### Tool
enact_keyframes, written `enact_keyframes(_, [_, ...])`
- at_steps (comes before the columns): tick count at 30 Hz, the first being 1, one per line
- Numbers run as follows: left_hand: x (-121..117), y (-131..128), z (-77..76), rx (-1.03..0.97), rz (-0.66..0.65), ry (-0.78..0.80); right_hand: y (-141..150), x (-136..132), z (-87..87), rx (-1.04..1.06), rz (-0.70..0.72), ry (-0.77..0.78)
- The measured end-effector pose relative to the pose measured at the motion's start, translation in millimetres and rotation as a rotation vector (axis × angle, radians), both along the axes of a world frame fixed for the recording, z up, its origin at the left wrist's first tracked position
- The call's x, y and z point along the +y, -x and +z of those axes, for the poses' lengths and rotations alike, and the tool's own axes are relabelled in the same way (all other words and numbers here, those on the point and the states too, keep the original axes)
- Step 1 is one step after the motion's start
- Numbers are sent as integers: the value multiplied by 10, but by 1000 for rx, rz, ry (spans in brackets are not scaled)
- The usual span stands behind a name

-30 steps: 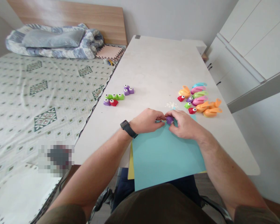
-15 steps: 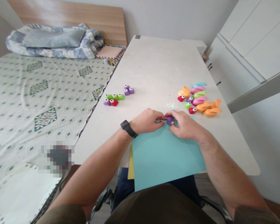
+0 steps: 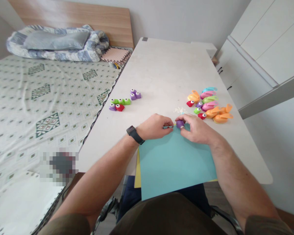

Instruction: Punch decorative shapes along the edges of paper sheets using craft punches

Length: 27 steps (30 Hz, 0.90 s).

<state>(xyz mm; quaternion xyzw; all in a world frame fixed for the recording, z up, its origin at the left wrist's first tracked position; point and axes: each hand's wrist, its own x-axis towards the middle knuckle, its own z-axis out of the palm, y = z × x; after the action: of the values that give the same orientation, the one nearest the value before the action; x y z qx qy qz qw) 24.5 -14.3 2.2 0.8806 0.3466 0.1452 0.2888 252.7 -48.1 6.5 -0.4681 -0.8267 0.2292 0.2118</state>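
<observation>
My right hand (image 3: 194, 129) grips a small purple craft punch (image 3: 179, 124) between thumb and fingers, at the far edge of a light blue sheet of paper (image 3: 176, 166). Just left of it, my left hand (image 3: 158, 126) pinches the paper's far edge. A yellow sheet (image 3: 137, 173) shows beneath the blue one, along its left side and at the lower right corner. Beyond the right hand lies a small heap of pale paper bits (image 3: 180, 110). The punch's working side is turned from view.
Green punches (image 3: 121, 101), a red punch (image 3: 120, 107) and purple punches (image 3: 135, 95) stand on the left of the white table (image 3: 166, 71). On the right are larger orange punches (image 3: 221, 115) among several other colours. A bed (image 3: 68, 75) adjoins the left side.
The purple punch has shifted slightly right with my right hand, opening a gap from my left fingers. My left hand stays in place.
</observation>
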Motion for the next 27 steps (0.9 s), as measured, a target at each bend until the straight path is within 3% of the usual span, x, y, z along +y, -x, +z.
enact_keyframes(11, [13, 23, -11, -9, -5, -4, -62, 11, 52, 34, -79, 60])
enact_keyframes(18, [27, 55, 10, -16, -14, 18, -123, 16, 96, 34, -50, 125])
enact_keyframes(27, [67, 125, 44, -12, -29, 32, -100, -10, 73, 52, 48, 67])
